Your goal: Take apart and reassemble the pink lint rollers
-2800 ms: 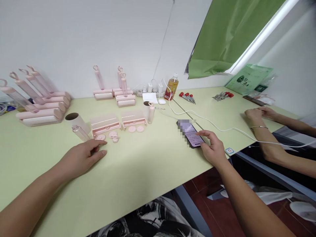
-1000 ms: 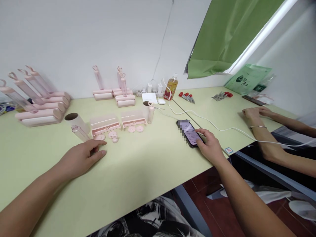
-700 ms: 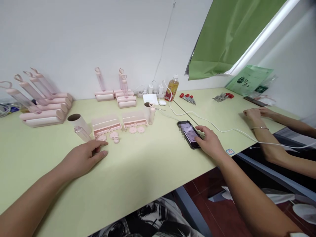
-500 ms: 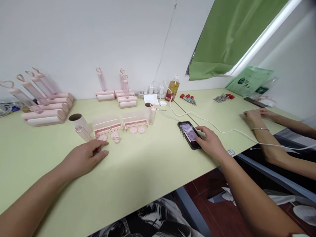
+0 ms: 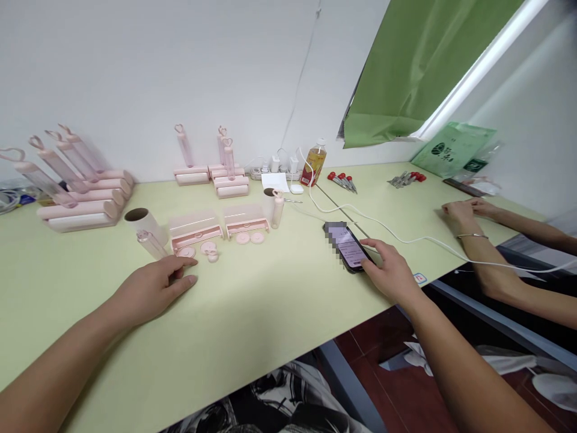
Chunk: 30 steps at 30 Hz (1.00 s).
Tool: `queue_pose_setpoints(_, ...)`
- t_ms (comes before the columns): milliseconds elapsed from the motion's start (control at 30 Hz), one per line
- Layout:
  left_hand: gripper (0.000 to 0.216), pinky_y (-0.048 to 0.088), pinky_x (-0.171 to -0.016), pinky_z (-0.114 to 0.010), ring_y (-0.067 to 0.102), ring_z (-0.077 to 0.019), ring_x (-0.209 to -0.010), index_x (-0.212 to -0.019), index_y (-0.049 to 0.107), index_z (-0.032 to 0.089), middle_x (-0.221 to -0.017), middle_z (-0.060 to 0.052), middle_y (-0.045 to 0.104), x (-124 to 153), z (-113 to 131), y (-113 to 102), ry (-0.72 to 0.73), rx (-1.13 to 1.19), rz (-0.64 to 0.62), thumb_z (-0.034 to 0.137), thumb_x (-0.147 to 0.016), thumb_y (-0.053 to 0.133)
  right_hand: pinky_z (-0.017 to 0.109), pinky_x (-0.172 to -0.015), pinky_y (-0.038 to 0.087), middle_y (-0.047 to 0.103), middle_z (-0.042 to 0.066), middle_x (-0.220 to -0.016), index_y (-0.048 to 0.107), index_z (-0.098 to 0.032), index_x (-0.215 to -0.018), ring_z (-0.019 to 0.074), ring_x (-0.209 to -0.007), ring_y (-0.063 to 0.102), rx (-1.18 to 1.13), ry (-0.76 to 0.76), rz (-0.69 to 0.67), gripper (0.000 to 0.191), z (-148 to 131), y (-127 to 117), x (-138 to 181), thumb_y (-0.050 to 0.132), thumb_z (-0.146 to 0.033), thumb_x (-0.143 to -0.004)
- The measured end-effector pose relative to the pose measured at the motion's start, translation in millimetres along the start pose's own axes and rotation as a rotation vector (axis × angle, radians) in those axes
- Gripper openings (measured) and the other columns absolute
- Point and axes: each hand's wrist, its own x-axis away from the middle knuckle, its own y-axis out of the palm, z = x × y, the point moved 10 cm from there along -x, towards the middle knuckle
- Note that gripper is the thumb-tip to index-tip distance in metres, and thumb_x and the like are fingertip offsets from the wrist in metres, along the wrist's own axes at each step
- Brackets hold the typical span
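My left hand point(image 5: 151, 288) rests on the pale green table point(image 5: 252, 307), fingers loosely stretched forward and holding nothing; it lies just in front of a clear pink handle tube point(image 5: 151, 243) and small pink discs point(image 5: 207, 248). My right hand point(image 5: 391, 272) lies at the near end of a black phone point(image 5: 347, 245), with a finger on its lit screen. The phone is flat on the table, and a white cable point(image 5: 406, 236) runs past it.
Pink rollers with heart-topped handles point(image 5: 76, 192) lie at the left and several stand at the back point(image 5: 225, 174). Pink covers point(image 5: 193, 225), a paper core point(image 5: 139, 219), a power strip point(image 5: 274, 165), a drink bottle point(image 5: 313, 162) and red-handled tools point(image 5: 342, 179) are there. Another person's arms point(image 5: 491, 246) rest at right.
My right hand has shifted slightly along the phone's screen, first up, then back toward its near end. My left hand has stayed in place. The view moved a little.
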Motion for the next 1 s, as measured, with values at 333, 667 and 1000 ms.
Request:
queue_pose_setpoints(333, 0.057, 0.043, -0.063, -0.028, 0.06, -0.0191, -0.069, -0.124, 0.06, 0.024, -0.078, -0.001, 0.063, 1, 2, -1, 0.018, 0.013, 0.012, 0.06, -0.083, 0.043, 0.046, -0.096, 0.044, 0.066, 0.008, -0.107, 0.063, -0.025, -0.102, 0.0282, -0.109, 0.056, -0.156, -0.269, 0.009, 0.022, -47, 5, 11, 0.054, -0.025, -0.082)
queue_pose_setpoints(667, 0.057, 0.045, -0.064, -0.028, 0.06, -0.0194, -0.071, -0.125, 0.06, 0.025, -0.079, -0.001, 0.064, 0, 0, -1, -0.008, 0.003, 0.007, 0.061, -0.083, 0.044, 0.047, -0.09, 0.047, 0.071, 0.006, -0.098, 0.062, -0.024, -0.096, 0.0286, -0.101, 0.059, -0.051, -0.05, 0.169, 0.022, -20, -2, 9, 0.05, -0.021, -0.078)
queue_pose_setpoints(1000, 0.056, 0.044, -0.062, -0.027, 0.06, -0.0191, -0.068, -0.124, 0.06, 0.025, -0.077, -0.002, 0.063, -1, -2, -1, 0.021, 0.021, 0.019, 0.061, -0.084, 0.044, 0.046, -0.089, 0.048, 0.069, 0.007, -0.102, 0.061, -0.025, -0.101, 0.028, -0.107, 0.058, -0.113, -0.226, 0.098, 0.022, -41, 1, 14, 0.05, -0.023, -0.082)
